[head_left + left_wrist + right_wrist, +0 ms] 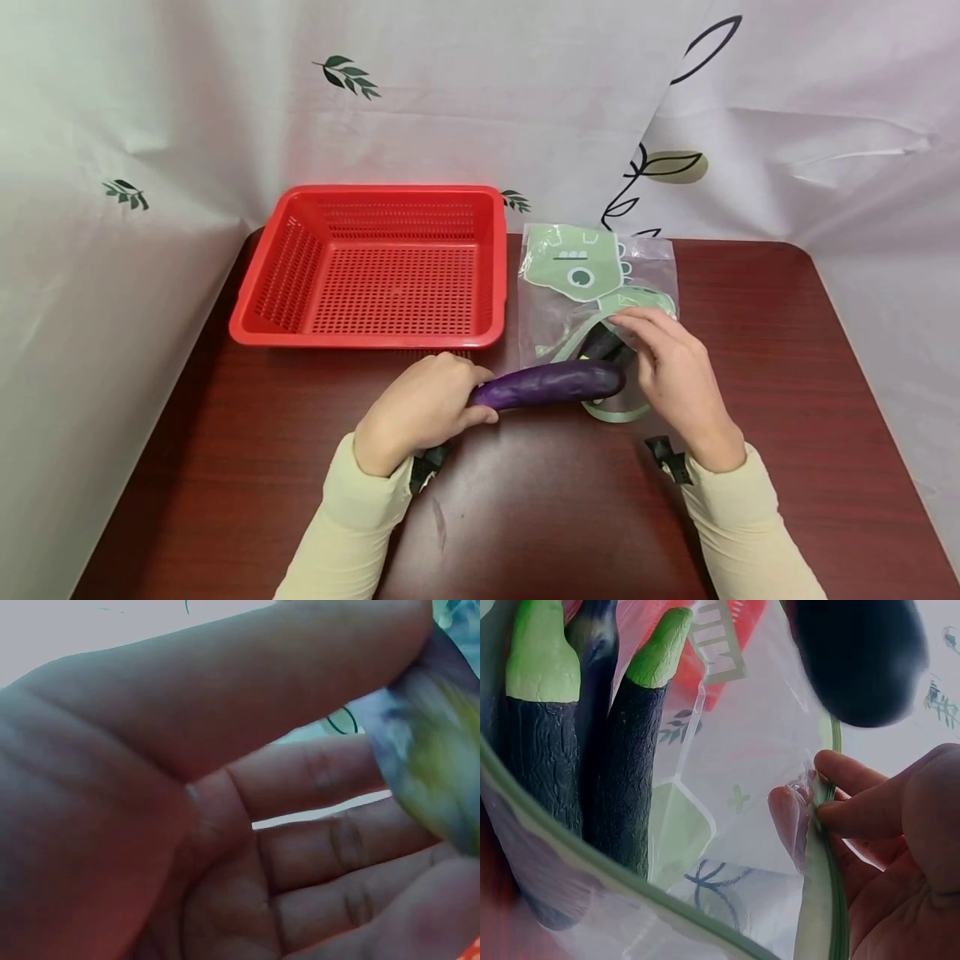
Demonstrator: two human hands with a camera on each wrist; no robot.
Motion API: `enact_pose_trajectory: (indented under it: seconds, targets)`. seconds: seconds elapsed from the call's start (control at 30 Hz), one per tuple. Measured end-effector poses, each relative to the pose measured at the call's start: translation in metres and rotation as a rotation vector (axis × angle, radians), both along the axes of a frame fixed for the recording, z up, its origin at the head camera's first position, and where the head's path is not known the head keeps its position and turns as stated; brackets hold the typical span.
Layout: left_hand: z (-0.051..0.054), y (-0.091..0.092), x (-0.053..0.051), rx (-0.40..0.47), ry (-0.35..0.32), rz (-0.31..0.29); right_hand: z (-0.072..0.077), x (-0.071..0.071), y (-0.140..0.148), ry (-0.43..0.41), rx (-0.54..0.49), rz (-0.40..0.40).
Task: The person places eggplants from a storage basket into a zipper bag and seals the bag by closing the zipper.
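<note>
My left hand (423, 407) pinches a long purple eggplant (551, 383) by one end, between thumb and fingers. Its dark rounded end (862, 660) hovers beside the bag's mouth in the right wrist view. In the left wrist view, the gripped end (439, 750) looks blurred. My right hand (682, 383) pinches the green-edged rim of a clear zip bag (536, 321) with a green cartoon print, holding its mouth apart. Inside the bag lie several dark eggplants (626, 765), two with bright green caps. In the head view the eggplant and right hand partly hide them.
A red perforated plastic basket (397, 342) stands at the back left of the dark red wooden table (555, 517), with nothing visible in it. White cloth (465, 100) with leaf prints hangs behind and beside the table.
</note>
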State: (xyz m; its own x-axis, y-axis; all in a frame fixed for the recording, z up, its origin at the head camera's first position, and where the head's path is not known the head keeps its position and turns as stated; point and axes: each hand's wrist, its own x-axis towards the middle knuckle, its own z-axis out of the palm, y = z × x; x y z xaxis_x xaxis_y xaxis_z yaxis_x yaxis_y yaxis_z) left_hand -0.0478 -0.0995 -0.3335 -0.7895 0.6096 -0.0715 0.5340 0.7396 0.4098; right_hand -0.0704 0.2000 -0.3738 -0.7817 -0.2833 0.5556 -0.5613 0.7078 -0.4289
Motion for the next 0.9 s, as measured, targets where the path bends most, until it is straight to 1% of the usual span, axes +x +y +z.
enact_pose_trajectory:
  seconds: [0.23, 0.37, 0.5, 0.67, 0.77, 0.9]
  targets:
    - [-0.004, 0.012, 0.002, -0.027, -0.014, -0.023, 0.000, 0.000, -0.001, 0.011, -0.002, 0.001]
    - [-0.006, 0.021, 0.003, -0.033, -0.025, -0.017, 0.000, 0.001, -0.001, 0.008, -0.003, 0.003]
    - [-0.008, 0.029, 0.005, -0.034, -0.032, 0.005, 0.000, 0.001, -0.002, 0.011, -0.005, 0.004]
    - [-0.008, 0.039, 0.008, -0.039, -0.055, 0.056, 0.001, 0.001, -0.002, 0.016, -0.005, 0.006]
    - [-0.009, 0.044, 0.009, -0.049, -0.046, 0.066, 0.001, 0.001, -0.002, 0.020, -0.005, 0.009]
    - [-0.010, 0.051, 0.012, -0.068, -0.017, 0.075, 0.001, 0.002, -0.002, 0.022, -0.002, 0.009]
